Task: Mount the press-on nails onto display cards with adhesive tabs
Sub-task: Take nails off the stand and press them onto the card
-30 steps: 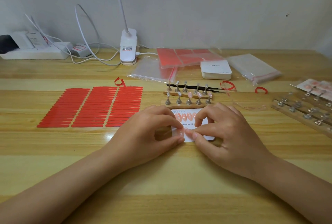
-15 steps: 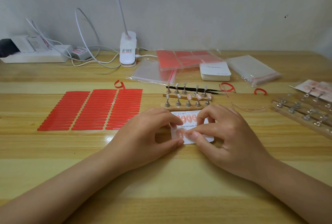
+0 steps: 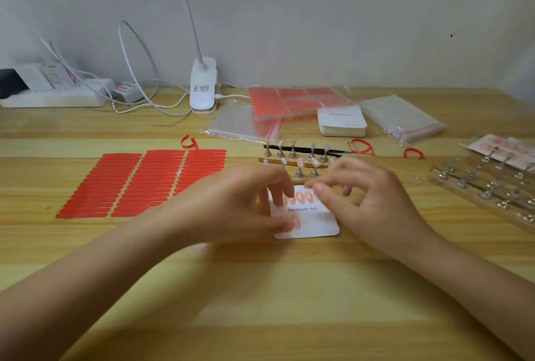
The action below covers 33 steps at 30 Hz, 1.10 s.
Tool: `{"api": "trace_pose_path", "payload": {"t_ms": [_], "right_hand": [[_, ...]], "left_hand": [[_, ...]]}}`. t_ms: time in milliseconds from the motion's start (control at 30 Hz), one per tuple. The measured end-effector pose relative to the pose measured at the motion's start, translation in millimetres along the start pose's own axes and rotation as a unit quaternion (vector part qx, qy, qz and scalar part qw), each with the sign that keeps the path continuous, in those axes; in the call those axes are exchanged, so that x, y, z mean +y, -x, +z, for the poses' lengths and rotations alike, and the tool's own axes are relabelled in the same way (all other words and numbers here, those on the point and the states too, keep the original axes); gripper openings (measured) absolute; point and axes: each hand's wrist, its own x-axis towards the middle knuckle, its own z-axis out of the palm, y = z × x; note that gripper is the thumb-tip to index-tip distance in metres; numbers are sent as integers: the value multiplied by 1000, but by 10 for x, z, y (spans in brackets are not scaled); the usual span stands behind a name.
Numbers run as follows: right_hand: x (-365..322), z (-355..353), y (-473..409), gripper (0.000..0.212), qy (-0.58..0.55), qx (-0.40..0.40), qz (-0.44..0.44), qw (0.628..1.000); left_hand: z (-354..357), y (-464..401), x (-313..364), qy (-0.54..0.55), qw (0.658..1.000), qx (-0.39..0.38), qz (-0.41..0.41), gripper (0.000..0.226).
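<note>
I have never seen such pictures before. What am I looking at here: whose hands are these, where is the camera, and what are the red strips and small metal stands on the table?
There is no machine: a person works with bare hands, and the camera sits on their head, looking down. On the wooden table lies a white display card printed "Handmade Nail", with pink press-on nails already stuck on. The left hand rests on the card's left edge. The right hand is above the card's upper right; the blur hides whether it holds anything. The red adhesive strips lie to the left. The metal nail stands behind the card carry nails waiting to be mounted.
</note>
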Motion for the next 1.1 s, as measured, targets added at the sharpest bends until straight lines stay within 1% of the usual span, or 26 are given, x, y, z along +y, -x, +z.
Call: {"api": "trace_pose_path", "payload": {"t_ms": [33,67,133,200,233,300,333,433,533,600,667,733,800,933,1000,1100], "right_hand": [[8,-27,-54,7,23,15,-9,1000],[16,-56,-111,7,52,25,-17,998],[40,-108,-222,10,119,29,-33,992],[49,-125,-315,14,179,22,-49,982],[49,-119,-347,16,201,15,-56,978],[35,-99,-383,17,237,-2,-72,969],[24,-87,-392,17,255,-11,-83,963],[9,-64,-408,18,303,-22,-125,944],[0,-68,-419,23,329,-27,-147,932],[-2,-76,-427,22,347,-34,-165,922],[2,-83,-438,19,347,-38,-181,920],[0,-87,-449,17,331,-47,-179,925],[0,-90,-469,17,308,-53,-154,938],[43,-77,-536,14,223,-46,-75,971],[67,-65,-559,16,186,-23,-39,981],[59,-72,-565,16,157,43,2,987]], "left_hand": [[-28,-25,-3,22,1000,3,3,24],[-47,-54,-10,40,999,19,7,22],[-61,-137,-34,57,995,85,19,18],[-31,-230,-52,40,986,158,29,23],[0,-272,-58,27,983,177,28,30],[75,-352,-63,28,983,179,20,43],[113,-381,-64,40,984,175,17,46],[188,-447,-80,65,981,181,19,41],[226,-481,-111,80,978,191,16,36],[232,-493,-119,86,977,196,13,32],[234,-504,-119,92,976,199,12,29],[233,-511,-118,96,976,197,10,29],[228,-516,-117,97,977,192,4,31],[233,-512,-120,96,977,188,-4,32],[235,-505,-120,104,977,188,-5,32],[230,-489,-101,100,978,181,-6,33]]}}
